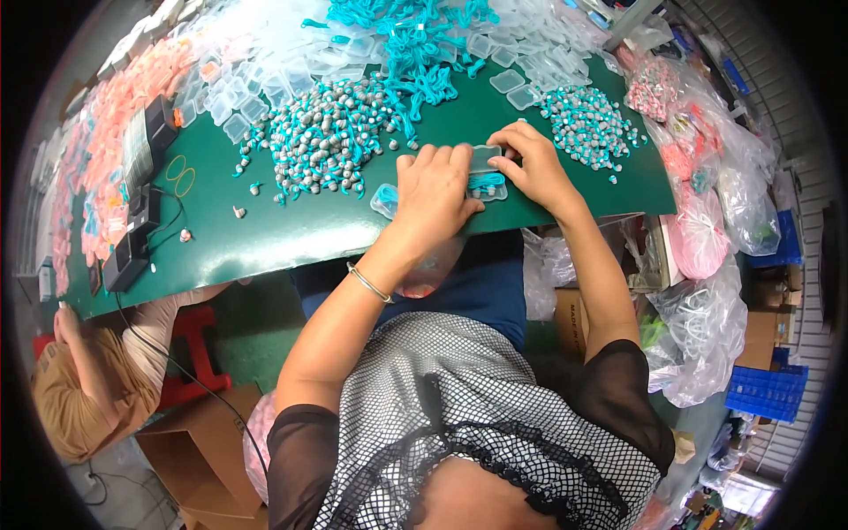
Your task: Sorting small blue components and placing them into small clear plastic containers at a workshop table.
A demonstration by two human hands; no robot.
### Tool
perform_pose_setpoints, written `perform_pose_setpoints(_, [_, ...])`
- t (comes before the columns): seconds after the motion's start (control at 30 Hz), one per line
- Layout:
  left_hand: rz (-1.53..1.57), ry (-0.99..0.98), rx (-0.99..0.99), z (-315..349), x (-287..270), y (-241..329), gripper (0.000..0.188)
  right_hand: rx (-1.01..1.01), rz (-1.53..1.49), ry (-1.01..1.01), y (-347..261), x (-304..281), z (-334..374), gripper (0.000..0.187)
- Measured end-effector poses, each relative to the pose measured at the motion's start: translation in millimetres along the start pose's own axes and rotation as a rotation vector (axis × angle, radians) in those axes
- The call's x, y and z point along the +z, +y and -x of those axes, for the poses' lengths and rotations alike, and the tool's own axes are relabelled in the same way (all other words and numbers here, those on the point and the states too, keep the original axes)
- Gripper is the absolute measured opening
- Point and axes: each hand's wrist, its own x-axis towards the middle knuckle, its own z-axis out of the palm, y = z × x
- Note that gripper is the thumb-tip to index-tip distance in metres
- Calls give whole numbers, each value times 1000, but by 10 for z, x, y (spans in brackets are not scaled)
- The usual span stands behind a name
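Note:
My left hand (435, 193) and my right hand (530, 163) press together on a small clear plastic case (488, 173) that holds a teal corded item, near the front edge of the green table (265, 230). Fingers of both hands close around the case from either side. Another small clear case with teal inside (385, 199) lies just left of my left hand. A big heap of grey-and-teal corded pieces (322, 137) lies beyond my left hand, and a smaller heap (587, 124) sits right of my right hand.
Empty clear cases (256, 75) and loose teal cords (415, 35) cover the far side. Pink packed items (106, 150) line the left, beside black devices (141, 212) and rubber bands (181, 174). Plastic bags (707, 230) hang at right. Another person (88, 371) crouches lower left by cardboard boxes.

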Motion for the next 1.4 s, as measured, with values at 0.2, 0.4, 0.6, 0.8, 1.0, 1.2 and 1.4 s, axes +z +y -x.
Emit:
perform_pose_setpoints(0.2, [15,29,44,-10,-53,18,67,-143,-21,91,25,-90,159,24])
perform_pose_setpoints(0.4, [-6,36,196,-16,66,-98,39,-221,-61,27,-79,27,402,34])
perform_pose_setpoints(0.6, [-38,36,287,-102,-8,-130,23,-83,-138,71,-102,63,399,27])
perform_pose_setpoints(0.8, [14,105,253,-12,-234,-187,18,-65,-241,61,-286,129,208,27])
perform_pose_setpoints(1.0, [-99,165,196,367,-467,-387,27,-211,-197,8,-340,216,-64,29])
perform_pose_setpoints(1.2, [-89,121,142,440,-536,-418,32,-15,625,359,474,8,-530,18])
perform_pose_setpoints(1.4, [-27,75,100,460,-417,-389,56,-10,801,271,659,125,-576,12])
